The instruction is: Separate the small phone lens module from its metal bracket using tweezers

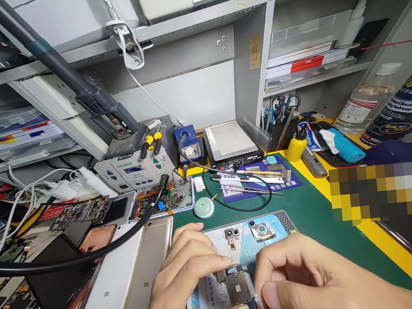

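Note:
My left hand (182, 283) grips a small phone circuit board (239, 289) between its thumb and fingers. The board has a dark metal shield with a square code on it. Beside its right edge is my right hand (305, 276), fingers curled and thumb pressed in; a thin grey strip shows by the fingertips, and I cannot tell what it is. Under both hands lies a blue and white work pad (208, 295). On the pad, beyond my hands, are a small camera module (231, 234) and a larger camera part (262, 229).
Several phones, a white one (107, 280) among them, lie at left. A black hose (102, 256) crosses above them. Behind stand a parts tray (192, 205), a round tin (204, 208), tweezers (249, 190), a hot plate (230, 140) and a yellow bottle (296, 148).

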Tool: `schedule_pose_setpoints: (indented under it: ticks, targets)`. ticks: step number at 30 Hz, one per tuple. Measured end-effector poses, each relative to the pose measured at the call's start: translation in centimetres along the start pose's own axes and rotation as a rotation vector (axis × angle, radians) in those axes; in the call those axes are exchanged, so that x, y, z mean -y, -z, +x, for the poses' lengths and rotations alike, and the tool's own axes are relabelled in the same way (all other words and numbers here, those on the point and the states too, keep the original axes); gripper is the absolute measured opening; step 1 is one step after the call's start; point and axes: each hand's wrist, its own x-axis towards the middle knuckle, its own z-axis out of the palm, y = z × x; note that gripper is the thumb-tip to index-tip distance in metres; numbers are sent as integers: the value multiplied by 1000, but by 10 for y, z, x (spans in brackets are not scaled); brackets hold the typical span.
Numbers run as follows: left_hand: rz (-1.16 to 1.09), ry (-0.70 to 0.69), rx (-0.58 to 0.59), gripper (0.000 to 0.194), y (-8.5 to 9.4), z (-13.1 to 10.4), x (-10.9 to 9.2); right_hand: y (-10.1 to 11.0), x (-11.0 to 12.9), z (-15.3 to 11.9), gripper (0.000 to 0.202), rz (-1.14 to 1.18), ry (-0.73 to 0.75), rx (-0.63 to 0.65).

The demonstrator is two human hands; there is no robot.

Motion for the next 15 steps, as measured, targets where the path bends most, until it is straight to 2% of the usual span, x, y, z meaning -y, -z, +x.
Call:
schedule_pose_setpoints:
  ticks: [10,15]
  targets:
    - [76,-13,-73,30,-1,3,0,3,-4,0,34,-30,35,27]
    - [103,-35,-104,30,-2,1,1,4,-9,2,33,-9,35,28]
